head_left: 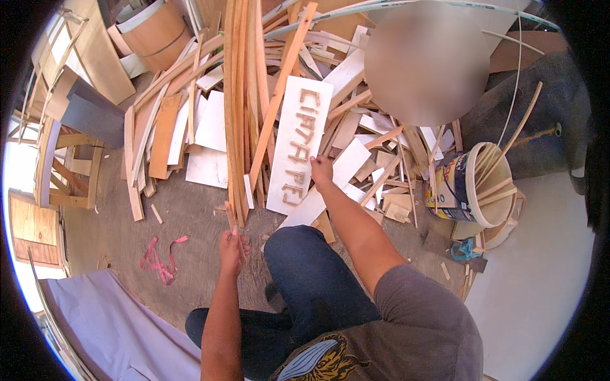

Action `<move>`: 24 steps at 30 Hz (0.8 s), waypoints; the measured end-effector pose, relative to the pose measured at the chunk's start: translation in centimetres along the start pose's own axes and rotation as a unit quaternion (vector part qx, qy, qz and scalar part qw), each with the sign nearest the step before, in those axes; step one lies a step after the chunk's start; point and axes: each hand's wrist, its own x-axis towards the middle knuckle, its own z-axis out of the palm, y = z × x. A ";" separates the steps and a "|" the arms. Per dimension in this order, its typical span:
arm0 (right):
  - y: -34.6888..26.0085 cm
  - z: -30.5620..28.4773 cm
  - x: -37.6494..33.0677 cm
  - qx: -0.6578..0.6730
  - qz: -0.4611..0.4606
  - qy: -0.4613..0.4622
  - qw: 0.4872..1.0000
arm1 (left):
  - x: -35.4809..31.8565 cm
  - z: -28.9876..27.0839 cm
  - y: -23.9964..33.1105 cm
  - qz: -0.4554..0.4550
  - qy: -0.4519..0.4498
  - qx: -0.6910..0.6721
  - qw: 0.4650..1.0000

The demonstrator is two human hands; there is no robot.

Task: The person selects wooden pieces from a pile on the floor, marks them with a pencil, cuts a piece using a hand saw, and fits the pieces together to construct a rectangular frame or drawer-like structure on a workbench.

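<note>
Left hand (233, 249): fingers curled shut around a thin reddish wooden stick (232, 223), held nearly upright over the grey concrete floor (184, 216). Right hand (321, 170): arm stretched forward, fingertips pressed on the lower right edge of a long white rectangular board bearing small wooden letters (298, 143); the grip itself could not be told. Board lay atop a heap of offcut planks (375, 159). Painted bucket holding wooden strips (473, 184) stood well to the right.
</note>
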 end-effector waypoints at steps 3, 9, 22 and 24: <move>-0.1 -0.6 -0.6 0.041 -0.092 0.114 0.988 | -0.3 -0.4 -0.5 0.014 -0.010 0.017 1.000; -1.2 -9.2 6.5 0.187 0.003 0.260 0.947 | -0.5 -0.1 -0.3 0.035 -0.011 0.018 0.999; -4.6 -24.2 16.1 0.451 0.045 -0.005 0.892 | -0.3 -0.1 -3.0 0.007 -0.012 0.047 0.999; 3.0 -24.7 18.4 -0.020 -0.104 -0.028 0.994 | 0.6 1.6 -2.4 -0.004 -0.025 0.069 0.997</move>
